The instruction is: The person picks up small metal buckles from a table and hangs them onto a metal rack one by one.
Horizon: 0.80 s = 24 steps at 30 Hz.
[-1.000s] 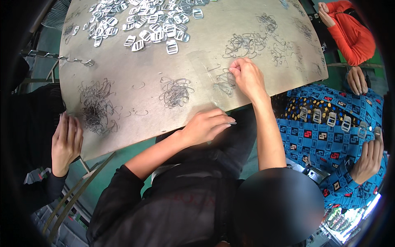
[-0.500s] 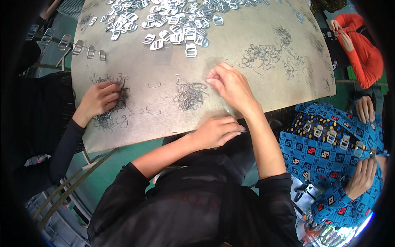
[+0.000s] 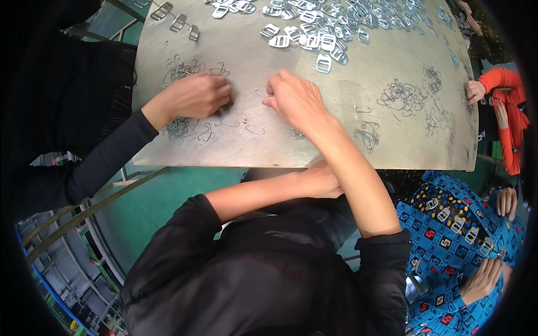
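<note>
My right hand [image 3: 297, 101] is over the near middle of the metal-topped table [image 3: 336, 154], thumb and forefinger pinched together. A thin curved wire hook [image 3: 260, 92] shows at its fingertips. Below its wrist lies a small heap of wire hooks [image 3: 296, 134], mostly hidden by the hand. My left hand [image 3: 320, 180] is at the table's near edge, under my right forearm, which hides its fingers. To the left, a co-worker's hand [image 3: 204, 94] in a black sleeve rests over a larger pile of wire hooks [image 3: 180, 127].
Many silvery metal buckles [image 3: 323, 63] are spread across the table's far side. More wire hooks [image 3: 403, 98] lie to the right, with a smaller cluster [image 3: 367, 137] nearer. A person in a blue patterned garment [image 3: 443, 241] sits at right, buckles strung before them; another wears orange [image 3: 507, 112].
The view has shifted left. My right hand has moved left past the small heap, and a hook now shows at its fingertips. My left hand is now behind my right forearm.
</note>
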Tool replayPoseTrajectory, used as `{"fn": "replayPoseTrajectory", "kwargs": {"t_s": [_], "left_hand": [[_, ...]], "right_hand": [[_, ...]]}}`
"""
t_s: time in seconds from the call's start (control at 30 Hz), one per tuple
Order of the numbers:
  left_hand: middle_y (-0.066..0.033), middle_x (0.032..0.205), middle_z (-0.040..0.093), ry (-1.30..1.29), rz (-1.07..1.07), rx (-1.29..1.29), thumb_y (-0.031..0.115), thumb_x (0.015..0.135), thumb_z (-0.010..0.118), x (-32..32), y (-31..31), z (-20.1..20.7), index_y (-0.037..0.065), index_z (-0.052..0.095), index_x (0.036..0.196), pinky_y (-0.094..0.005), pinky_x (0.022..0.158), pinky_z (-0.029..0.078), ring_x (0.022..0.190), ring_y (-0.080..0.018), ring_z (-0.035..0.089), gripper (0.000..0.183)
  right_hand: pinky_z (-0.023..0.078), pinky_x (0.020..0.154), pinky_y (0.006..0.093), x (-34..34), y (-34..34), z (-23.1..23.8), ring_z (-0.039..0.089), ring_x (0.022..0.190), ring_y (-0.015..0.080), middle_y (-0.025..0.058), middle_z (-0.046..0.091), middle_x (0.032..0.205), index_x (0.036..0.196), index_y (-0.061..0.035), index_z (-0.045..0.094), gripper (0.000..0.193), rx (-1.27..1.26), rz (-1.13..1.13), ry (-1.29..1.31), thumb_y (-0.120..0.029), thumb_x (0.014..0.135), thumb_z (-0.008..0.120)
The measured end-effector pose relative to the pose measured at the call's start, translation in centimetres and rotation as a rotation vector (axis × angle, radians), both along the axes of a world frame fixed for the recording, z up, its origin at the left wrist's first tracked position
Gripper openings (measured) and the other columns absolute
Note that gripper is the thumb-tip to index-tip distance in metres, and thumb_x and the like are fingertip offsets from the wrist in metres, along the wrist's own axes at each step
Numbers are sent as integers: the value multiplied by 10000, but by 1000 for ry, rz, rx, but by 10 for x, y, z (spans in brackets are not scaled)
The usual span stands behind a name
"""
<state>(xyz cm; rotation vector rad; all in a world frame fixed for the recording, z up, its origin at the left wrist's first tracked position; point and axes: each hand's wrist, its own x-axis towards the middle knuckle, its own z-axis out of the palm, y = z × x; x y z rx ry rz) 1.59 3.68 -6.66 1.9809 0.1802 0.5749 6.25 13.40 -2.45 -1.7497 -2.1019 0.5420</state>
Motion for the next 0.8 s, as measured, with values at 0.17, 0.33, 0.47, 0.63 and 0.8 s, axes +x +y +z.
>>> {"fn": "replayPoseTrajectory", "kwargs": {"t_s": [0.17,0.33,0.47,0.63,0.8], "left_hand": [[-142,883,617,77,-24,-174,186,770,635,0,-7,-16,30,604,909,-403,761,428,876,-296,573,211],[-75,789,560,60,-119,-355,183,864,585,10,-12,-25,21,579,845,-324,710,426,800,-197,554,162],[-94,804,573,99,-71,-82,162,840,605,7,-9,-20,35,607,908,-348,700,470,737,-222,592,144],[-59,828,601,-124,7,6,89,808,651,6,-3,-3,97,654,997,-350,665,505,754,-250,613,190],[-57,828,603,-116,-14,-2,83,804,653,9,-2,0,95,663,979,-346,652,496,746,-242,609,175]], "right_hand": [[473,693,433,-18,3,-7,600,802,345,145,588,865,850,-26,606,102,-64,36,-164,-99,787,641],[482,715,412,-29,-5,4,606,823,331,133,601,890,887,-35,615,114,13,63,212,-115,808,620],[488,731,380,2,-16,13,608,832,307,114,613,905,898,-37,618,124,63,-28,274,-130,816,616],[487,714,310,120,-41,17,619,779,216,100,632,873,880,-19,632,122,46,-389,160,-121,813,625],[471,665,340,163,-73,2,611,750,229,96,611,815,858,-30,625,117,-126,-393,90,-116,786,655]]}}
